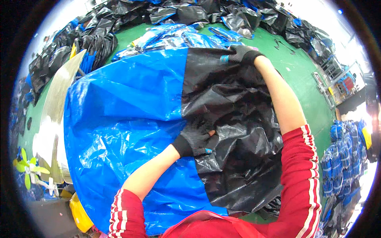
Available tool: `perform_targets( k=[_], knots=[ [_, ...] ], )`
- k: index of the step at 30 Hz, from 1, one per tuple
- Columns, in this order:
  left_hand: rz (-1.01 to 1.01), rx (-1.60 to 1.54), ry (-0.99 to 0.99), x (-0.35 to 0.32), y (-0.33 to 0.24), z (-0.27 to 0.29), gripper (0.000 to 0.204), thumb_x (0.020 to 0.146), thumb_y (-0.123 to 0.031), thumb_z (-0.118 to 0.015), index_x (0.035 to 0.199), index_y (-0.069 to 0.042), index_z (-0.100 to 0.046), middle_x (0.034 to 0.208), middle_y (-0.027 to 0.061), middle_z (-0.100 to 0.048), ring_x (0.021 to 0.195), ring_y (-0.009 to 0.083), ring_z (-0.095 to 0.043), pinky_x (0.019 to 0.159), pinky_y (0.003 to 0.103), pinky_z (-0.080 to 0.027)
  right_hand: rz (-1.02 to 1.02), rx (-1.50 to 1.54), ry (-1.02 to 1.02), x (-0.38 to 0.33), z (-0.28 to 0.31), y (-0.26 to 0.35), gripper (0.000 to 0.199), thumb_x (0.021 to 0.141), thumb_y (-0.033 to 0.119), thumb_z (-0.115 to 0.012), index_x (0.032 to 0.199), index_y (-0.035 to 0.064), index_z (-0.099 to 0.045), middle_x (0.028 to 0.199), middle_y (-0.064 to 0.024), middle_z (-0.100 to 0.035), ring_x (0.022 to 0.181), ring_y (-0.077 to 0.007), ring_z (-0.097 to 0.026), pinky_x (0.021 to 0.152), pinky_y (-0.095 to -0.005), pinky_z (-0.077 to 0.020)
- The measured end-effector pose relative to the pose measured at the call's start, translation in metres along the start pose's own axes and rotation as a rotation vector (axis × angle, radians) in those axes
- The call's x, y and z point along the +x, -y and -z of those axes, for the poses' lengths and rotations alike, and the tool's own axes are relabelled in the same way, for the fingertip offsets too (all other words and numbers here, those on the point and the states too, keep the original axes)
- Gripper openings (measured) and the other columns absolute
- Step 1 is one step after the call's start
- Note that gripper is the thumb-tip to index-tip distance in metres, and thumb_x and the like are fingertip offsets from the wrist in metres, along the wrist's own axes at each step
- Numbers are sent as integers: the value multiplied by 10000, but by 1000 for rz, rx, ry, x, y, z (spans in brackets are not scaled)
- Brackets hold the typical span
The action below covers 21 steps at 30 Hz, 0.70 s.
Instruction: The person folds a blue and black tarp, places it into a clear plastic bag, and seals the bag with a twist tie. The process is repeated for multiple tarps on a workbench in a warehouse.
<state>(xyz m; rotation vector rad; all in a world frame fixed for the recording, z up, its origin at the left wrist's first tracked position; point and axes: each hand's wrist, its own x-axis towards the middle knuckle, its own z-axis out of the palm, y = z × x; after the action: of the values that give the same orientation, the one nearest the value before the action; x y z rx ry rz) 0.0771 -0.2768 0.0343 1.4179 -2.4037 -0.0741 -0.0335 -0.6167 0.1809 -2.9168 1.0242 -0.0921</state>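
Note:
A large plastic sheet, a blue panel (123, 99) on the left joined along a seam to a black panel (234, 107) on the right, spreads in front of me, wrinkled and shiny. My left hand (193, 139), in a dark grey knit glove, lies on the sheet near the seam. Its fingers are spread, and one bare fingertip pokes out. At the far edge of the black panel rests my right hand (243, 54), gloved alike, with a blue-tipped digit reaching left over the plastic. Its fingers look stretched out, though the edge partly hides how they lie.
Beyond the sheet, folded blue plastic bundles (174, 35) lie on the green floor (287, 65). Heaped black sheets (190, 14) line the back. At right stand stacked blue bundles (337, 158) and a metal trolley (337, 79). A green-bladed fan (28, 168) is at left.

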Motion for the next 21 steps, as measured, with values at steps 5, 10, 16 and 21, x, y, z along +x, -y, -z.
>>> perform_targets(
  k=[5,10,16,21],
  knots=[
    [169,113,-458,0,42,47,471,759,-434,-677,1103,-118,-621,1178,147,-587,1147,388,-514,980,559,-368,-94,-126,-85,6,-23,30,481,814,452,-639,1192,157,-603,1134,-177,-642,1052,-367,-609,899,-451,-477],
    [278,200,-280,11,83,-3,674,797,-607,-560,1304,-164,-528,1417,190,-417,1360,476,-242,1083,681,-82,245,-325,-388,-54,-10,104,270,915,266,-479,876,59,-648,799,-174,-664,712,-315,-674,550,-434,-519],
    [171,-209,-215,-24,116,-53,401,916,-378,-544,1190,-87,-562,1237,175,-553,1141,340,-504,1063,467,-338,471,-11,-24,-222,-45,119,240,879,371,-563,1022,202,-655,797,-136,-619,674,-338,-612,652,-465,-462],
    [340,330,-111,-205,191,11,400,873,-336,-561,1185,-90,-609,1175,202,-601,1091,385,-549,1000,486,-394,530,-47,-1,-277,-124,80,247,883,402,-569,862,212,-725,575,-109,-549,528,-299,-549,501,-429,-418]
  ],
)
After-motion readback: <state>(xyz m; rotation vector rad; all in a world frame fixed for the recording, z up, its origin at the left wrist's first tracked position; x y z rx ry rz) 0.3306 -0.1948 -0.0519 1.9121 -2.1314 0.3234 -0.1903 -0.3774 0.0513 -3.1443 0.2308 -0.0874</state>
